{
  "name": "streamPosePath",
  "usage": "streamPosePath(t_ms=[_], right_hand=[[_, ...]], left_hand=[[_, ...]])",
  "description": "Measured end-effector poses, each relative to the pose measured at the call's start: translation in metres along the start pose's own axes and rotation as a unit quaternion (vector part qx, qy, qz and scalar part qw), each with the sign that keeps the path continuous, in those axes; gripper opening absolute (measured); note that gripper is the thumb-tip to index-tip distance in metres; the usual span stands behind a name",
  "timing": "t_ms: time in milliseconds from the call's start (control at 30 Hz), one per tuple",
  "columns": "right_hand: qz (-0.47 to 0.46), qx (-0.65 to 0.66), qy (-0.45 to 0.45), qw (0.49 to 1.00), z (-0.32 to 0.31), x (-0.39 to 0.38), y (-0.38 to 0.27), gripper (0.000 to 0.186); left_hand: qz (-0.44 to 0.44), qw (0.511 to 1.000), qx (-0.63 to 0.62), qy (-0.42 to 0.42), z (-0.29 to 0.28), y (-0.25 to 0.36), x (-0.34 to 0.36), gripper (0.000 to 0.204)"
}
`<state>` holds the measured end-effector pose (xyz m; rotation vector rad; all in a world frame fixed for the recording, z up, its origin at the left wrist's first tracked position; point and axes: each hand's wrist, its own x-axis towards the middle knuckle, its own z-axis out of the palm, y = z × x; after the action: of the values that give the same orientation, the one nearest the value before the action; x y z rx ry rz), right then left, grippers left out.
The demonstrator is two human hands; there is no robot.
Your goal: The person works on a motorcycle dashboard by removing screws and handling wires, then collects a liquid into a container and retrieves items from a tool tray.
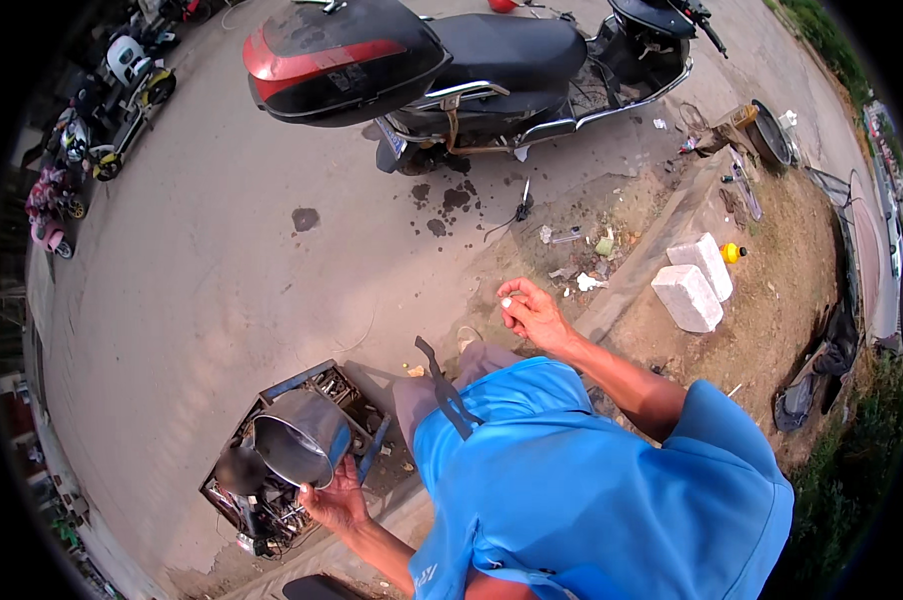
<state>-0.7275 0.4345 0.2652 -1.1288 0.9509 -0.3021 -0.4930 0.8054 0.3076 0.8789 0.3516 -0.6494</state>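
Observation:
My left hand (338,497) grips the lower rim of a round grey metal pot (322,425), tilted so that its dark inside shows. The pot is over a metal-framed tool box (234,510) full of loose tools and metal parts. A dark, blurred round shape (242,470) beside the pot is too smeared to name. My right hand (534,315) is raised in front of my body, apart from other things. Its fingers are curled with the thumb pressed against them; anything between them is too small to make out.
A black scooter (512,60) with a red-and-black top box (342,60) stands ahead. On the right, two pale blocks (694,285) and a yellow-capped bottle (734,253) sit beyond a low kerb (622,285). Litter (590,282) lies near it. Other scooters (132,110) stand far left.

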Motion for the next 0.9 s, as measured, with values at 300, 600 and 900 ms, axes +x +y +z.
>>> streamPosePath(t_ms=[300, 600, 900], right_hand=[[-0.031, 0.142, 0.258, 0.955, -0.097, -0.034, 0.024, 0.020], [-0.071, 0.101, 0.453, 0.883, -0.173, 0.012, -0.022, 0.029], [-0.092, 0.189, 0.550, 0.809, -0.291, 0.002, -0.071, 0.026]], left_hand=[[-0.101, 0.971, 0.159, -0.150, 0.164, -0.050, 0.091, 0.064], [-0.157, 0.907, 0.285, -0.266, 0.340, -0.151, 0.153, 0.068], [-0.306, 0.790, 0.364, -0.387, 0.529, -0.319, 0.194, 0.061]])
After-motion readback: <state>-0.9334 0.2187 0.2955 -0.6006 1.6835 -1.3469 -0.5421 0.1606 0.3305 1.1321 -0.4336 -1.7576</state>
